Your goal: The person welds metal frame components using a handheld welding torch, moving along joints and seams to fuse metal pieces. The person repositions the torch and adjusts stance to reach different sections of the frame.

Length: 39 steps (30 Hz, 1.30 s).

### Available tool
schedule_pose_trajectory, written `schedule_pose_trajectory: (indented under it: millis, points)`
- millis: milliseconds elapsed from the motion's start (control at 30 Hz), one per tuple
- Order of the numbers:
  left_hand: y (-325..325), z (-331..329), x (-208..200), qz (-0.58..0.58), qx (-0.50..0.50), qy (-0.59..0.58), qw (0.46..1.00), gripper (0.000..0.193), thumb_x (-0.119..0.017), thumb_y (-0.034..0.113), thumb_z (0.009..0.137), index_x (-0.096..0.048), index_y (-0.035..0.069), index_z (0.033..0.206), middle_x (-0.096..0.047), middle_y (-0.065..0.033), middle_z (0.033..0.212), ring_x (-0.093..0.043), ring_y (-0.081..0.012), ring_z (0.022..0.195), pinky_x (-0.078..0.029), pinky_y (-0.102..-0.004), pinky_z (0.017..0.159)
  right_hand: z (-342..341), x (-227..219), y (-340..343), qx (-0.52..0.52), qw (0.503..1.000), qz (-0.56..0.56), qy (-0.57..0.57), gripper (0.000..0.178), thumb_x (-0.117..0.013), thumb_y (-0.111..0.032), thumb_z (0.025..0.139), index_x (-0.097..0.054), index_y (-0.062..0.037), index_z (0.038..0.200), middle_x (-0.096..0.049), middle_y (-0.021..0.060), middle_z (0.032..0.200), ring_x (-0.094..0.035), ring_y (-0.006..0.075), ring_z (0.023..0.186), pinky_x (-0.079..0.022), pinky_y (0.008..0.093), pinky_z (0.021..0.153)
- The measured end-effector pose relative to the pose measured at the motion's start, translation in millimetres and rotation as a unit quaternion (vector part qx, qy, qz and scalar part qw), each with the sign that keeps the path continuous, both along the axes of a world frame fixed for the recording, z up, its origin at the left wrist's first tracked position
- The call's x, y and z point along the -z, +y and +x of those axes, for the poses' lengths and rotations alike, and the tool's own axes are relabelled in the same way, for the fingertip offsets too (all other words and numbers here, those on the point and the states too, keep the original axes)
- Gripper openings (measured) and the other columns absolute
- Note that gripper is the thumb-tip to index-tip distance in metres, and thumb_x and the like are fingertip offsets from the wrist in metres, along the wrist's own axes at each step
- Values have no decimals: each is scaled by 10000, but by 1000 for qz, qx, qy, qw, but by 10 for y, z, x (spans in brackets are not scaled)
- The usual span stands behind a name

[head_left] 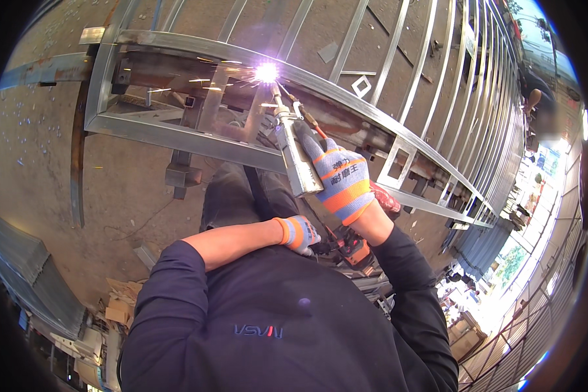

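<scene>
My right hand [340, 176], in a grey and orange work glove, is wrapped round a silver welding gun [295, 153]. The gun's nozzle points at the near top rail [196, 44] of a metal frame. A bright purple-white arc [266, 72] burns at its tip, and sparks fly leftward. A thin reddish-brown tube runs along the gun's right side. In my lap, my left hand [298, 234] wears a matching glove. Its fingers look curled in, with their tips mostly hidden; what they hold, if anything, cannot be made out.
Long parallel bars [389, 52] of the frame stretch away to the right. A rusty beam [170, 75] lies under the near rails. An orange and black tool [355, 251] sits beside my lap. Folded metal sheets [29, 271] are at left. Another person [539, 101] is at far right.
</scene>
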<state>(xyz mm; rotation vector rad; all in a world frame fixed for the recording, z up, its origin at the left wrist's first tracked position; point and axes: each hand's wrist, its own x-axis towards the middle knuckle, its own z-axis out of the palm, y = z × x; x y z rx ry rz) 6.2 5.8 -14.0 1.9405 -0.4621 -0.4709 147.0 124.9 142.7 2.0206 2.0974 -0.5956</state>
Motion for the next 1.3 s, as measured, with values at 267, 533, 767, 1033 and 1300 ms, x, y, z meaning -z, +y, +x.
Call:
schedule_pose_trajectory:
  millis: [267, 533, 767, 1033, 1300]
  points:
    - [-90, -10, 79, -6, -18, -12, 1000, 513, -650, 491, 919, -680, 46, 1173, -742, -166, 1087, -701, -374, 1065, -536, -481, 920, 16, -55, -2, 4, 1000, 14, 17, 861, -764, -225, 784, -425, -146, 1571, -675, 205, 1023, -713, 366, 806, -566, 459, 660]
    - [2, 24, 0, -14, -5, 13, 1000, 501, -651, 502, 918, -690, 68, 1166, -743, -156, 1079, -705, -369, 1050, -534, -482, 910, 29, -61, 19, 11, 999, -45, 0, 905, -771, -506, 828, -411, -173, 1588, -676, 220, 1096, -741, 340, 902, -580, 423, 692]
    - [-73, 239, -62, -24, 24, 51, 998, 557, -622, 520, 953, -661, 68, 1277, -738, -190, 1126, -694, -390, 1084, -529, -492, 925, 248, -340, -240, -7, 999, 13, 32, 571, -706, -271, 862, -560, -144, 1400, -664, 269, 1216, -746, 335, 835, -590, 396, 685]
    - [-899, 1392, -658, -107, 32, -22, 994, 599, -606, 516, 968, -634, 42, 1334, -727, -206, 1171, -668, -399, 1149, -512, -486, 986, 1284, -847, -1447, 25, 999, -42, -5, 635, -674, -164, 859, -533, -141, 1477, -582, 293, 1391, -732, 350, 982, -590, 411, 707]
    - [-1626, 2348, -898, -28, 48, -48, 997, 669, -645, 565, 925, -636, 41, 1340, -735, -201, 1113, -697, -378, 1059, -537, -470, 885, 2359, -383, -2270, 38, 997, -46, -42, 647, -739, -259, 872, -497, -176, 1466, -695, 186, 1100, -751, 327, 923, -598, 427, 706]
